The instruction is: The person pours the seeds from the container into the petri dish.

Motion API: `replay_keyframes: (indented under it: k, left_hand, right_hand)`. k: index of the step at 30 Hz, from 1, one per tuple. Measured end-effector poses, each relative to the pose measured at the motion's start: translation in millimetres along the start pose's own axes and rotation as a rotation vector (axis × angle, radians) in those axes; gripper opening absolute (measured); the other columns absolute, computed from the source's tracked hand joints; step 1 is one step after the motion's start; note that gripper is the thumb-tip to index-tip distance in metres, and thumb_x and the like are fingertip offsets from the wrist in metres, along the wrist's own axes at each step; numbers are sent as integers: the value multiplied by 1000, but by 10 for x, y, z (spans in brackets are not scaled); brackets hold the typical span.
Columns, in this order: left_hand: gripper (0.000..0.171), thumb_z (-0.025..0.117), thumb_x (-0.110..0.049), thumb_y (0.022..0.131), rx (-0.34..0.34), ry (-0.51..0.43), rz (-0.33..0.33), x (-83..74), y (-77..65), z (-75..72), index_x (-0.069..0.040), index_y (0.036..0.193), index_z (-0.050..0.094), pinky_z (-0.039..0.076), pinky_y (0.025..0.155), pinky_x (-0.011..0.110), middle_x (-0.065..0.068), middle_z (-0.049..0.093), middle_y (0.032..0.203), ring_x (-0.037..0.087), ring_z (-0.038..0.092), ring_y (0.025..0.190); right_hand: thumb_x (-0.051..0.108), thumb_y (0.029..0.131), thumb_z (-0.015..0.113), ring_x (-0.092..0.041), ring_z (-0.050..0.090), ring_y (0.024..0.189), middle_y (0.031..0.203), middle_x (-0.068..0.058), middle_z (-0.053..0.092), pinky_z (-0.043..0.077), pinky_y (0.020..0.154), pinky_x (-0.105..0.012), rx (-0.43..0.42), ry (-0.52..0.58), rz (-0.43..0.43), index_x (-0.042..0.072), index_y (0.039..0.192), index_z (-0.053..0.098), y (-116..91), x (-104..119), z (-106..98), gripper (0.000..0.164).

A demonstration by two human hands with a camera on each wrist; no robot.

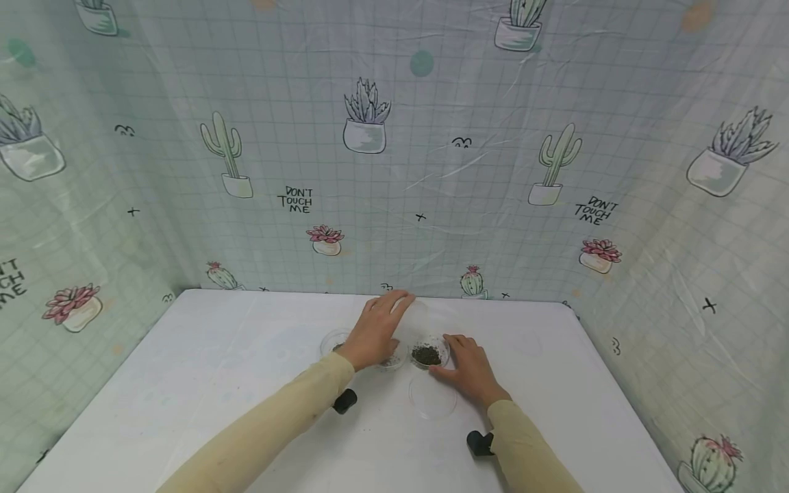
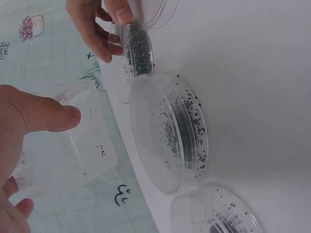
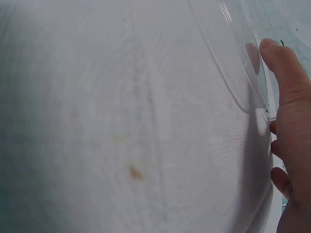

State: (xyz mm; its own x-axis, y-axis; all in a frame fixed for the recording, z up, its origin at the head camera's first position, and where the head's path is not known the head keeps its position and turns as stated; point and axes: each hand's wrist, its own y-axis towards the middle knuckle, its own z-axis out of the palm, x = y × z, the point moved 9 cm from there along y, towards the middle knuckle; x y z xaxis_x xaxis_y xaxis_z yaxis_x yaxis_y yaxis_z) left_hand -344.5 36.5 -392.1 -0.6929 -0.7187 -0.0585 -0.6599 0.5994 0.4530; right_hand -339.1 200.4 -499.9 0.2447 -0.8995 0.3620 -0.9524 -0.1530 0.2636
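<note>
My right hand (image 1: 471, 370) grips the side of a clear petri dish (image 1: 427, 355) holding dark granules, its thumb and a finger at the rim. From the left, my left hand (image 1: 372, 335) reaches over a second petri dish (image 2: 170, 136), which has its lid on and granules inside. In the left wrist view, a clear plastic bag (image 2: 95, 145) with a few dark specks hangs off the table at that hand; the thumb overlaps it and the hold is partly hidden. A third petri dish (image 2: 218, 213) with granules stands further left, partly behind the forearm in the head view.
A loose clear round lid (image 1: 433, 398) lies on the white table (image 1: 246, 370), in front of the right-hand dish. A few stray granules lie beside the dishes. Behind the table hangs a cactus-print cloth (image 1: 431, 171). Each wrist carries a black camera.
</note>
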Motion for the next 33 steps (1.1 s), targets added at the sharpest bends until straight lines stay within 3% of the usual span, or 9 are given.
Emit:
replay_keyframes:
  k: [10, 19, 33]
  left_hand:
    - [96, 82, -21, 62, -48, -130, -161, 249, -127, -68, -14, 142, 29, 39, 98, 43, 7, 35, 142, 23, 33, 132]
    - [97, 84, -19, 60, -101, -212, -205, 412, -219, -160, -15, 140, 31, 41, 94, 44, 5, 40, 136, 23, 38, 128]
    - [94, 81, -25, 64, -55, -313, -365, 696, -431, -139, -16, 141, 28, 34, 105, 47, 5, 36, 141, 24, 37, 130]
  right_hand:
    - [62, 70, 65, -27, 47, 118, 127, -5, 53, 38, 99, -45, 3, 0, 7, 14, 132, 47, -9, -27, 9, 81]
    - [62, 70, 65, -26, 45, 120, 129, -5, 51, 37, 101, -45, 26, 4, 18, 14, 134, 45, -10, -40, 24, 82]
    - [60, 71, 66, -26, 46, 119, 128, -5, 52, 37, 101, -45, 9, 11, 8, 13, 133, 46, -15, -4, 3, 81]
